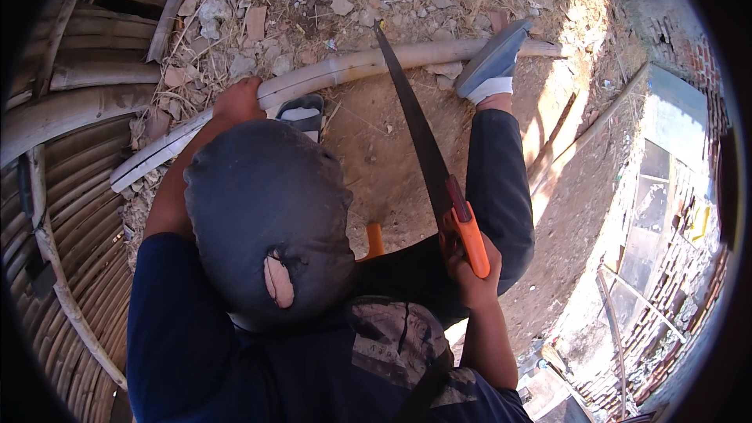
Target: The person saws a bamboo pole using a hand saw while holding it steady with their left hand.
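A long pale bamboo pole [345, 69] lies across the ground ahead of me, split along its left end. My left hand [238, 100] is closed around it, left of the middle. In my right hand [476, 272] is a handsaw [417, 125] with a dark blade and an orange handle, held by that handle. The blade points away from me and its tip crosses over the pole; whether it touches the bamboo I cannot tell. My right foot, in a grey slipper [495, 59], is against the pole, and my left slipper [310, 114] is just on the near side.
A dark round padded cushion [262, 188] with a torn hole covers much of the middle. An orange piece [373, 241] shows beside it. Rubble and straw [258, 23] lie beyond the pole. Bamboo slats [70, 211] stand at left, a brick wall [697, 70] at right.
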`<action>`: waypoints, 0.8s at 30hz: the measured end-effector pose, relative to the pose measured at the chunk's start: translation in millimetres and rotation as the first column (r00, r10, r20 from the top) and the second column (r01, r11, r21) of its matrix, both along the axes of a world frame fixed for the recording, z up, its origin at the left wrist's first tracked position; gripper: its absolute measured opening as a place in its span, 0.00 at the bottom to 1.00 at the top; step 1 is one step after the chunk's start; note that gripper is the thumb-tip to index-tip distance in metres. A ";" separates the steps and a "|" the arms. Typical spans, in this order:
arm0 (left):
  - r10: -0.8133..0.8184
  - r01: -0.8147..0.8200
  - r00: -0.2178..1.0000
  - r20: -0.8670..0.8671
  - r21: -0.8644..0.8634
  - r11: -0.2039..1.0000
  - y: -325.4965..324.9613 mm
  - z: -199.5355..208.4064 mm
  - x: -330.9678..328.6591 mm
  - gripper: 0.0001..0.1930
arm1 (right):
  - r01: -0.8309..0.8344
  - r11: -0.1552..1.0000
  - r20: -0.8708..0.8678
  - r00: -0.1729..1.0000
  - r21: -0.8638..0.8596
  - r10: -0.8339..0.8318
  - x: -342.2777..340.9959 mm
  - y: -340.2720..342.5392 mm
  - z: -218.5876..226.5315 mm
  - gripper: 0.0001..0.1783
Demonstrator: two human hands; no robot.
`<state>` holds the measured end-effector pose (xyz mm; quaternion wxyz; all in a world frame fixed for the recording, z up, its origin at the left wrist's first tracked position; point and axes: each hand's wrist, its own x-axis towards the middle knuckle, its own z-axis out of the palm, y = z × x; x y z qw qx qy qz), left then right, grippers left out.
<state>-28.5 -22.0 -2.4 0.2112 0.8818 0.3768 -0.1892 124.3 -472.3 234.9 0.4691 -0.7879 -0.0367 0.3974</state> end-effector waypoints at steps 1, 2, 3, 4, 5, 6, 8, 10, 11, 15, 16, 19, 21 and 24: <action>0.008 -0.008 1.000 -0.005 0.001 1.000 -4.9 5.3 3.7 0.32 | 0.019 1.000 -0.023 1.000 -0.003 -0.019 2.9 5.4 -3.8 0.07; 0.011 -0.011 1.000 -0.003 0.008 1.000 -6.9 10.4 9.2 0.31 | -0.027 1.000 0.024 0.999 -0.004 0.027 6.5 8.4 -15.9 0.07; -0.003 0.003 1.000 -0.009 0.017 1.000 -7.8 10.8 11.7 0.31 | -0.073 0.997 0.072 0.995 -0.008 0.074 10.5 10.4 -35.8 0.07; -0.012 0.012 1.000 -0.018 0.025 1.000 -10.1 9.2 11.3 0.31 | -0.124 0.992 0.117 0.985 -0.016 0.125 15.1 17.2 -47.9 0.06; -0.021 0.022 0.999 -0.026 0.031 0.999 -11.3 8.3 11.7 0.30 | -0.135 0.991 0.139 0.981 -0.004 0.134 15.7 29.6 -50.6 0.06; -0.024 0.024 0.999 -0.030 0.022 0.999 -10.3 8.1 13.0 0.30 | -0.149 0.988 0.159 0.975 -0.037 0.153 14.0 26.0 -49.7 0.07; -0.010 0.010 0.999 -0.050 0.004 1.000 -5.4 11.2 6.7 0.30 | -0.195 0.976 0.187 0.959 -0.100 0.211 6.0 18.1 -42.2 0.08; -0.010 0.010 0.999 -0.045 0.012 1.000 -5.5 10.8 3.7 0.30 | -0.152 0.982 0.148 0.975 -0.113 0.167 -1.3 8.0 -12.1 0.14; -0.010 0.011 0.999 -0.043 0.015 1.000 -7.8 9.5 3.4 0.30 | -0.154 0.985 0.148 0.975 -0.074 0.163 -2.0 3.4 -7.1 0.15; 0.016 -0.020 0.999 0.039 0.098 0.995 -23.9 -1.5 3.6 0.29 | -0.153 0.987 0.118 0.981 -0.040 0.157 18.1 25.9 -57.9 0.06; 0.005 -0.016 0.996 0.088 0.118 0.993 -26.2 -6.4 6.2 0.28 | -0.119 0.992 0.098 0.988 -0.033 0.122 25.4 33.4 -64.6 0.05; -0.009 -0.007 0.995 0.095 0.160 0.987 -20.8 -12.5 0.2 0.28 | -0.098 0.995 0.105 0.990 -0.008 0.099 26.0 43.9 -69.3 0.03; -0.008 -0.002 0.998 0.060 0.176 0.984 -10.2 -6.2 -5.6 0.28 | -0.050 0.999 0.082 0.995 -0.009 0.050 4.9 29.7 -36.7 0.03; 0.003 -0.009 0.999 0.042 0.157 0.988 -15.9 2.9 1.1 0.29 | -0.008 0.996 0.036 0.999 0.085 0.005 14.4 13.6 -41.4 0.03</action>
